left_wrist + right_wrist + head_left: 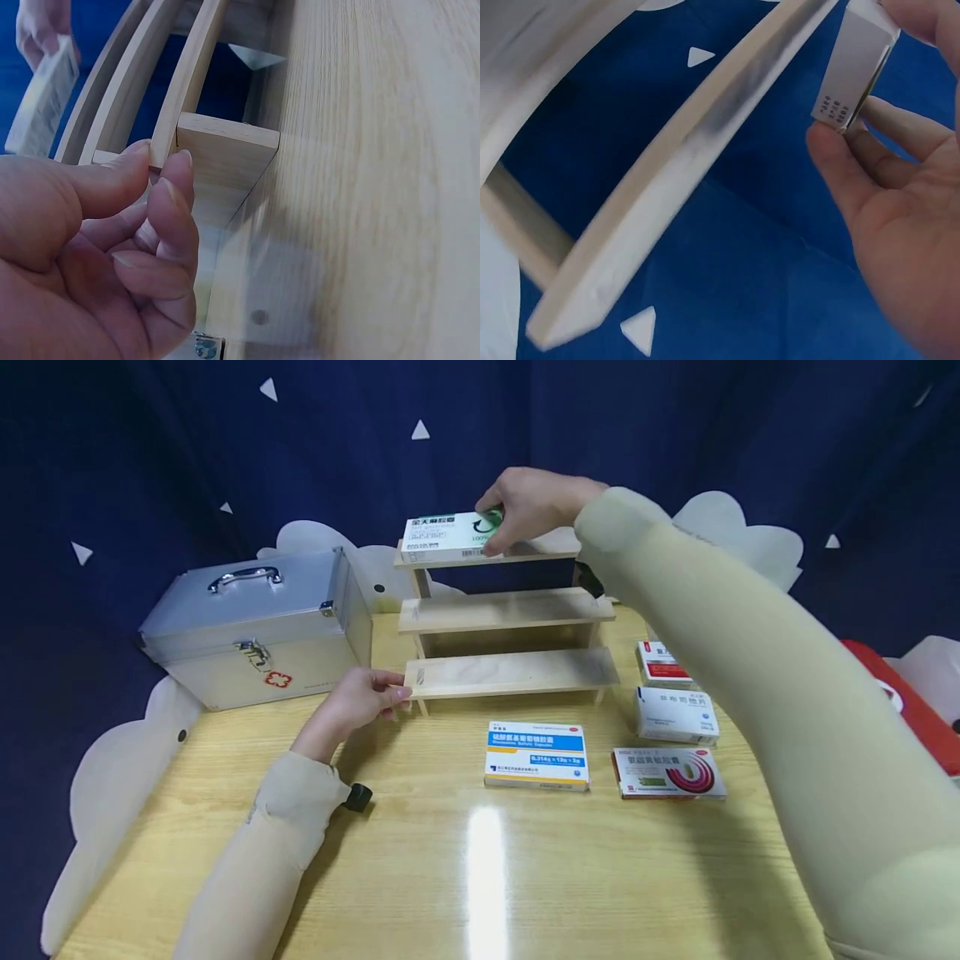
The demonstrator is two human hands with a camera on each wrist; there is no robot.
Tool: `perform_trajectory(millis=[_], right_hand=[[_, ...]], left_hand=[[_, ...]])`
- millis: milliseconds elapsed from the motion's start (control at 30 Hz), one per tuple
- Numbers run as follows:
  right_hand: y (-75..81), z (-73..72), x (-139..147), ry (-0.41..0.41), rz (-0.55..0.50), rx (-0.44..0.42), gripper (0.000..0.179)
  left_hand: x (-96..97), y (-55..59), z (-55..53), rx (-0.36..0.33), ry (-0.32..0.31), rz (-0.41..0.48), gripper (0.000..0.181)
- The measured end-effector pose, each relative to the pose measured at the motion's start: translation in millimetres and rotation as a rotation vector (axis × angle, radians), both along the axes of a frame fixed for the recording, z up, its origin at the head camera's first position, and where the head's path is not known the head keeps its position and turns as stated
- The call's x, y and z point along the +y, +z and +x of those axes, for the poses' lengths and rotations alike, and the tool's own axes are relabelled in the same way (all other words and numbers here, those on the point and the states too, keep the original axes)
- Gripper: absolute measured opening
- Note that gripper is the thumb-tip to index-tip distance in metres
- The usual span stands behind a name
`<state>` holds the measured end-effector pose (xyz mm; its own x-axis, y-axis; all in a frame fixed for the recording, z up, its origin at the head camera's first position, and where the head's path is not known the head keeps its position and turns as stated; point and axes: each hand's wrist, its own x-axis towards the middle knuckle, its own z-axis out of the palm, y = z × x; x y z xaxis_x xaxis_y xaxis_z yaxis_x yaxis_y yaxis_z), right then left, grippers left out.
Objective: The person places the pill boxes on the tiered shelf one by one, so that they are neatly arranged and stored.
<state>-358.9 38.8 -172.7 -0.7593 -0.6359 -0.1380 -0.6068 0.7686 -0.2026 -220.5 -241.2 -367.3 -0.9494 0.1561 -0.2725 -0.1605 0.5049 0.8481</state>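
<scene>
My right hand (534,503) grips the right end of a white and green medicine box (442,537) at the left part of the top board of a three-tier wooden shelf (510,612). In the right wrist view, thumb and fingers close around the end of the box (855,67), close over the top board (682,165). My left hand (363,702) pinches the left end of the lowest board (517,675). The left wrist view shows its thumb and forefinger on that board's corner, with the shelf leg (229,135) just beyond.
A silver metal case (262,627) stands left of the shelf. In front lies a blue and white medicine box (536,756). To its right are a pink-patterned box (669,773), a white box (677,715) and a red and white box (663,664). A red item (911,710) is at far right.
</scene>
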Motion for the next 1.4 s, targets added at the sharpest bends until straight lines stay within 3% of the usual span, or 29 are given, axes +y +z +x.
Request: perform_trajectory(millis=[200, 400, 667, 967, 1167, 1300, 1400], right_hand=[[-12.7, -18.0, -20.0, -0.031, -0.001, -0.053, 0.075], [-16.9, -25.5, -26.7, -0.051, 0.035, -0.083, 0.077], [-9.2, -22.7, -20.9, -0.091, 0.054, -0.138, 0.080], [-8.6, -16.2, -12.8, -0.138, 0.047, -0.178, 0.085], [6.1, 10.0, 9.6, -0.112, -0.063, -0.053, 0.075], [11.9, 49.1, 28.4, -0.027, -0.099, 0.062, 0.063], [3.9, 83.5, 45.0, 0.049, -0.110, 0.125, 0.054]], left_hand=[[-0.2, -1.1, 10.1, 0.008, 0.001, 0.011, 0.035], [2.7, 1.2, 18.4, 0.019, -0.012, 0.004, 0.036], [5.6, 9.2, 18.0, 0.019, -0.026, -0.007, 0.037], [8.9, 6.0, 15.3, 0.005, -0.029, -0.002, 0.035], [10.4, 6.1, 9.8, 0.029, -0.069, -0.025, 0.034], [8.3, 8.0, 6.5, 0.027, -0.071, -0.029, 0.035], [6.8, 8.5, 4.7, 0.022, -0.070, -0.026, 0.036]])
